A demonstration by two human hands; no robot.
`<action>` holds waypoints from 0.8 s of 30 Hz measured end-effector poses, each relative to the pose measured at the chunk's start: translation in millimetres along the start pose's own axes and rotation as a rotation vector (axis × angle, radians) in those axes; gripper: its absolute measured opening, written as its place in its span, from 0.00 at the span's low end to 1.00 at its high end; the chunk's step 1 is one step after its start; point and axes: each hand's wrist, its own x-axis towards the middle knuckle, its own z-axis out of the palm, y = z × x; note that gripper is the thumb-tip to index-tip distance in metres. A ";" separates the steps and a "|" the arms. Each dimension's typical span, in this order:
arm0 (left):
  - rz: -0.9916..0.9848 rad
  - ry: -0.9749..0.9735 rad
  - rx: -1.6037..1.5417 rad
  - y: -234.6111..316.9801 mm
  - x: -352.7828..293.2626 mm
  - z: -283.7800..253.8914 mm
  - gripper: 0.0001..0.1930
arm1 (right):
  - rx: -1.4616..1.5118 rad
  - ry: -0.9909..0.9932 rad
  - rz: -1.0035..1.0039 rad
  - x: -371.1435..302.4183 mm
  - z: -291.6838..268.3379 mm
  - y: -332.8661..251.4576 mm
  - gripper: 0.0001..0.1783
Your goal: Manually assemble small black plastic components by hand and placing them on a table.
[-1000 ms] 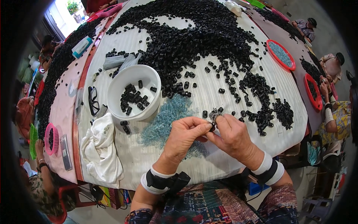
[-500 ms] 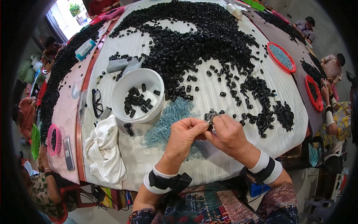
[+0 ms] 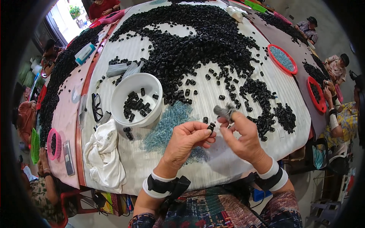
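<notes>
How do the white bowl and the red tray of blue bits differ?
The bowl is white and deep; the tray is red and looks shallow. The bowl holds chunky black pieces; the tray is spread with much finer blue bits. The bowl stands nearer the left hand than the tray. Both are open-topped.

Cloth-covered table (image 3: 137, 161) bore broad heap of black cylindrical parts (image 3: 201, 47) across far half; smaller pale-blue heap (image 3: 167, 123) lay nearer front. White round bowl (image 3: 133, 83) stood left of blue pieces; black-framed eyeglasses (image 3: 98, 110), crumpled white fabric (image 3: 104, 157) lay farther left.
</notes>
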 end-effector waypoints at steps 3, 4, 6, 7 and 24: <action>0.015 -0.014 0.025 -0.1 -1.2 1.7 0.08 | 0.253 0.046 0.180 2.9 0.7 1.0 0.12; 0.033 -0.026 0.061 -1.0 -0.8 0.8 0.08 | 0.253 0.047 0.183 1.7 2.6 3.2 0.12; 0.050 -0.034 0.097 -2.1 -0.5 0.5 0.08 | 0.441 -0.028 0.254 -1.1 9.4 10.5 0.10; 0.052 -0.027 0.114 -1.6 0.1 1.4 0.08 | 0.464 -0.004 0.288 -1.2 10.9 8.1 0.07; 0.210 0.036 0.270 -0.5 -0.6 1.0 0.05 | -0.234 0.092 -0.438 12.3 18.0 6.1 0.14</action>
